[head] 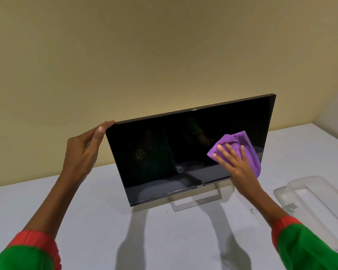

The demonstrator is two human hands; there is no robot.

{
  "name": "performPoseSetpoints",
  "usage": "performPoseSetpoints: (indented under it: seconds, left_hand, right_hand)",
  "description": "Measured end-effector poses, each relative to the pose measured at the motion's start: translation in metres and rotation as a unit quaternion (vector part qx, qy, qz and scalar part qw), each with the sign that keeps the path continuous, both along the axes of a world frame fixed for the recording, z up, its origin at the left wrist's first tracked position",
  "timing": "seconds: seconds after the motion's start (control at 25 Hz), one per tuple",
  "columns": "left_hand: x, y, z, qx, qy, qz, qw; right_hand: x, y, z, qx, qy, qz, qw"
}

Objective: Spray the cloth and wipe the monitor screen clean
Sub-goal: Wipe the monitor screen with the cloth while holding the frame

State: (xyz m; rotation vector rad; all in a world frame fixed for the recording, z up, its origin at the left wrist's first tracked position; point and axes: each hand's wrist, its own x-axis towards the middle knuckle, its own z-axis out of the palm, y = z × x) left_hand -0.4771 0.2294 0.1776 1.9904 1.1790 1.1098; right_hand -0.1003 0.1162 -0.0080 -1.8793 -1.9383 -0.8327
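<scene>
A black monitor (164, 152) stands on a silver stand on the white table, its dark screen facing me and tilted. My left hand (84, 151) grips the monitor's upper left corner, thumb on the front edge. A folded purple cloth (240, 143) lies against the right part of the screen. My right hand (236, 164) presses flat on the cloth with fingers spread. No spray bottle is clearly visible.
A clear plastic tray (316, 207) sits on the white table (86, 221) at the right, with something small and clear inside it. A beige wall stands close behind the monitor. Green sleeves with red cuffs cover my forearms.
</scene>
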Motion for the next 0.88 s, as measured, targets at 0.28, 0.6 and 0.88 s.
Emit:
performPoseSetpoints:
  seconds: [0.28, 0.6, 0.88]
  left_hand:
    - [0.005, 0.001, -0.001, 0.001, 0.000, 0.012, 1.000]
    - [0.003, 0.001, -0.001, 0.008, 0.006, 0.008, 1.000]
    - [0.001, 0.003, -0.005, 0.005, -0.005, -0.004, 1.000]
  right_hand:
    - [0.026, -0.003, 0.007, 0.086, 0.338, -0.121, 0.930]
    - [0.015, 0.009, -0.006, 0.150, 0.571, -0.250, 0.767]
    - [-0.069, 0.028, 0.019, 0.129, 0.639, -0.229, 0.723]
